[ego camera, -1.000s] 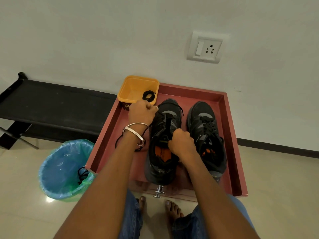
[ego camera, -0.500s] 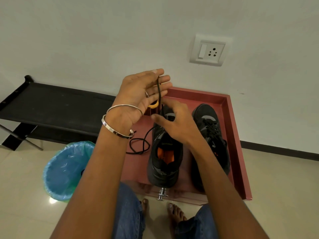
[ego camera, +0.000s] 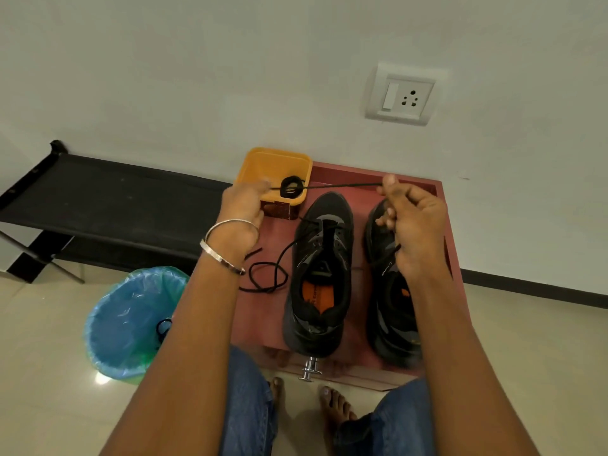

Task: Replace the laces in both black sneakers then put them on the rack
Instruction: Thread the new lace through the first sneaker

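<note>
Two black sneakers stand side by side in a red tray (ego camera: 424, 185). The left sneaker (ego camera: 320, 274) has a black lace (ego camera: 342, 185) through its lowest eyelets. A taut stretch of that lace runs between my hands: my left hand (ego camera: 241, 209) pinches one end above the yellow box, my right hand (ego camera: 413, 225) pinches it over the right sneaker (ego camera: 393, 320). More lace lies looped on the tray left of the left sneaker. The right sneaker is partly hidden by my right arm. A low black rack (ego camera: 98, 199) stands at the left by the wall.
A yellow box (ego camera: 274, 166) holding a coiled black lace (ego camera: 291, 187) sits at the tray's far-left corner. A bin with a blue liner (ego camera: 128, 320) holding an old lace is on the floor at the left. My bare feet are below the tray's near edge.
My hands lifted off the left sneaker, met above it with the lace, then spread apart, pulling a length of lace straight between them.
</note>
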### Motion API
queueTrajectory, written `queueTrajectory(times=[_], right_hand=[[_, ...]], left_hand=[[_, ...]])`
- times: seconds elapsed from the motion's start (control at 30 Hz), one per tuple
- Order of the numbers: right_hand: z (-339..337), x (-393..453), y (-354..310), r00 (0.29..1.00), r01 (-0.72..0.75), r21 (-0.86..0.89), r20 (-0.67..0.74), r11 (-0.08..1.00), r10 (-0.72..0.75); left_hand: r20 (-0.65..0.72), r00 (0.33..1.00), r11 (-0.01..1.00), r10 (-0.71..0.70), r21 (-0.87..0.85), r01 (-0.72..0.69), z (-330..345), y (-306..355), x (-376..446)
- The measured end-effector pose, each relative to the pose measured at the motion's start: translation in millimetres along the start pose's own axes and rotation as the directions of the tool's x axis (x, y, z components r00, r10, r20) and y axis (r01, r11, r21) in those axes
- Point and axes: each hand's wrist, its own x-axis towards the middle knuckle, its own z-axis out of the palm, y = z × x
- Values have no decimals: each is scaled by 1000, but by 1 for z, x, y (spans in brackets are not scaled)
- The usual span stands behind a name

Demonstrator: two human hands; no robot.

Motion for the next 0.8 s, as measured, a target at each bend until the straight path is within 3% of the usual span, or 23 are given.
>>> queueTrajectory(times=[0.07,0.17,0.23,0.3,0.37,0.43,0.6,0.7,0.8], right_hand=[[4,1,2,1000,20,-3,-14,1000,-20],[12,2,10,997,65,-108,58,992,-59],[18,1,17,993,74,-174,108,982,-56],[22,1,22,986,79,-201,158,976,-48],[26,1,23,982,80,-227,187,971,-38],[27,2,23,982,59,-230,187,971,-16],[18,5,23,980,-16,-262,186,965,67],[6,9,23,990,-19,-270,131,963,57],[-6,15,25,995,-9,-313,90,950,39]], left_hand=[[-2,999,910,43,413,-39,2,-9,-4],[27,960,676,279,704,-216,8,-12,-20],[155,867,579,474,687,-439,16,-8,-25],[398,776,580,489,516,-630,25,-7,-26],[561,720,608,408,421,-673,31,-14,-24],[592,707,630,387,390,-671,32,-22,-24],[369,815,672,446,464,-577,29,-24,-14],[15,887,786,462,457,-417,18,-21,-2],[-252,890,886,380,376,-272,4,-20,12]])
